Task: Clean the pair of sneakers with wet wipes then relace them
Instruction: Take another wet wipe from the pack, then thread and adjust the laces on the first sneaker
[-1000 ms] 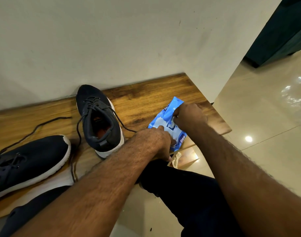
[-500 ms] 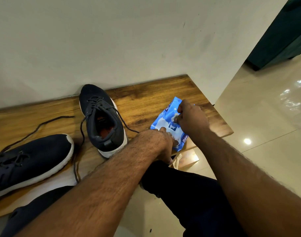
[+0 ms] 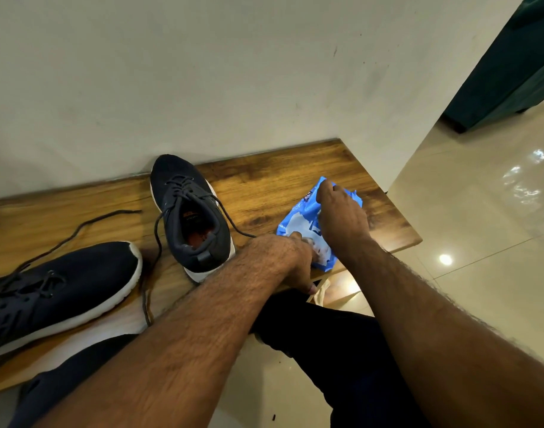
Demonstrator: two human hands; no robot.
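The blue wet-wipe pack (image 3: 298, 225) lies near the right end of the wooden bench (image 3: 264, 186). The left hand (image 3: 283, 254) pins its near end; whether the fingers curl round it cannot be determined. The right hand (image 3: 341, 217) grips the far end, fingers curled. No wipe is visibly drawn. The laced sneaker (image 3: 190, 217) stands just left of the pack; the second sneaker (image 3: 57, 291) lies further left, beside a loose lace (image 3: 79, 233). Assessment: cleaning not started; relacing remains.
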